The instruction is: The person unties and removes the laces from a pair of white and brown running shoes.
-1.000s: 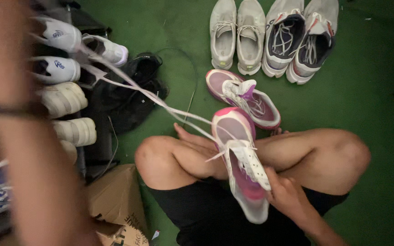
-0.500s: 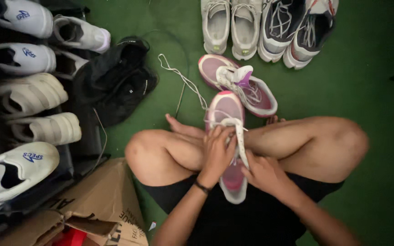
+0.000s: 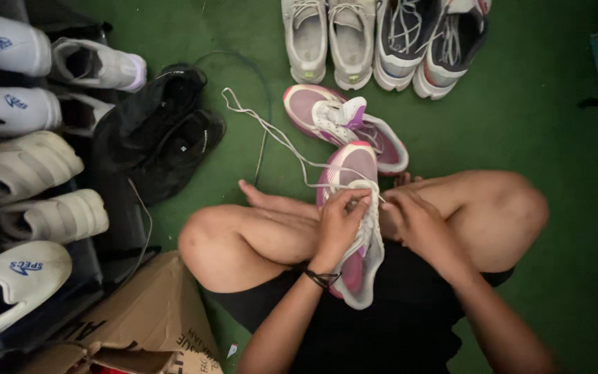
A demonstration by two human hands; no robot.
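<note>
A pink and white sneaker (image 3: 356, 166) rests toe-away on my crossed legs. My left hand (image 3: 337, 225) grips its upper at the eyelets, fingers pinching the white shoelace (image 3: 271, 131), which trails out to the left over the green floor. My right hand (image 3: 413, 221) holds the shoe's right side near the same eyelets. The matching pink sneaker (image 3: 333, 118) lies on its side just beyond the held one.
Grey sneakers (image 3: 327, 38) and a dark pair (image 3: 437, 41) stand at the top. Black shoes (image 3: 164, 131) lie left of centre. White shoes (image 3: 25, 166) fill a dark rack on the left. A cardboard box (image 3: 143, 325) sits by my left knee.
A second ago my left arm was raised, pulling the lace out long. It has come down onto the shoe, and the slack lace now lies on the floor.
</note>
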